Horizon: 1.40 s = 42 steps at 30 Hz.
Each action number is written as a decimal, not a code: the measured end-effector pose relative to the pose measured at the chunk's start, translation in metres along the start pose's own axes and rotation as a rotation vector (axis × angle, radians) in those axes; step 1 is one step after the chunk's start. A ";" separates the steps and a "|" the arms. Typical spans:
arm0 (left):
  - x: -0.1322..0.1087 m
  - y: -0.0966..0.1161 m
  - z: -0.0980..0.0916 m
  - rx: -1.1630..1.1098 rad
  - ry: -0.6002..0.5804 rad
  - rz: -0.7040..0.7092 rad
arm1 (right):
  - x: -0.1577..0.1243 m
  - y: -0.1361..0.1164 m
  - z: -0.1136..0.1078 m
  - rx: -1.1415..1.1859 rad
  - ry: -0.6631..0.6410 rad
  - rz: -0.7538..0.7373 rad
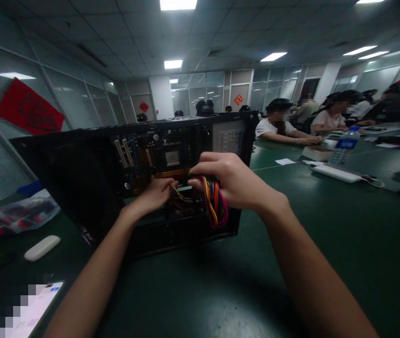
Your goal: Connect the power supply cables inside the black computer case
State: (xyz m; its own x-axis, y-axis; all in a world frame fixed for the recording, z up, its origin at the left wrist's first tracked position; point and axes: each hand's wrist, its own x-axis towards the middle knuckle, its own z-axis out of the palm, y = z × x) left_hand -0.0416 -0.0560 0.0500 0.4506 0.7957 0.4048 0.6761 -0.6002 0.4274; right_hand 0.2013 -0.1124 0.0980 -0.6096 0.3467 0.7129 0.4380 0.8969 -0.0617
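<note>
The cable bundle [217, 206] hangs in front of the open computer case [172, 231], at about four o'clock from the case's middle, with the right hand [231, 178] closed around it. At the bundle's nine o'clock, the left hand [159, 191] pinches thin wires [182, 196]; keeping the bundle slack and guiding those wires gently would likely spare them strain. On the table [203, 286], a phone [43, 310] lies at eight o'clock and a water bottle [344, 146] stands near two.

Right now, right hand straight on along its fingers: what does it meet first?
The right hand would likely meet the left hand first; depth between them is unclear, so it could pass by.
</note>
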 end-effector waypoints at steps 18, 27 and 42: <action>-0.047 0.023 -0.082 0.322 -0.259 -0.393 | -0.006 -0.002 -0.013 -0.117 0.082 0.065; -0.052 0.010 -0.073 0.520 -0.418 -0.463 | -0.006 -0.002 -0.015 -0.288 0.516 0.030; 0.001 -0.014 0.037 0.135 -0.504 0.035 | -0.004 -0.009 -0.012 -0.324 0.544 0.067</action>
State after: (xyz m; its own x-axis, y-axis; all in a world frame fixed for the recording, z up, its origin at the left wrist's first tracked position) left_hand -0.0293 -0.0436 0.0142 0.6766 0.7354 -0.0369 0.7097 -0.6379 0.2992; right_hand 0.2082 -0.1249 0.1040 -0.1883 0.1341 0.9729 0.6934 0.7197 0.0351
